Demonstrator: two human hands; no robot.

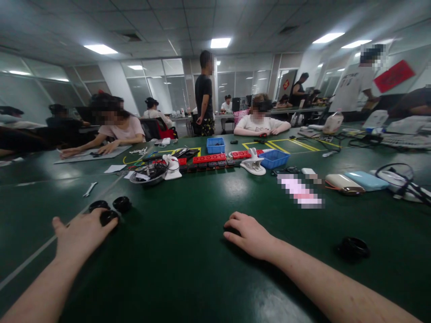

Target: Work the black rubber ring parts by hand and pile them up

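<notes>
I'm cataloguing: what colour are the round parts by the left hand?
The round parts are black; head view.

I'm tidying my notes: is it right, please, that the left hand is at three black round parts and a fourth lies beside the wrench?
Not quite: the head view shows the fourth part lying near the right forearm, not the wrench. The left hand is at three black round parts.
</notes>
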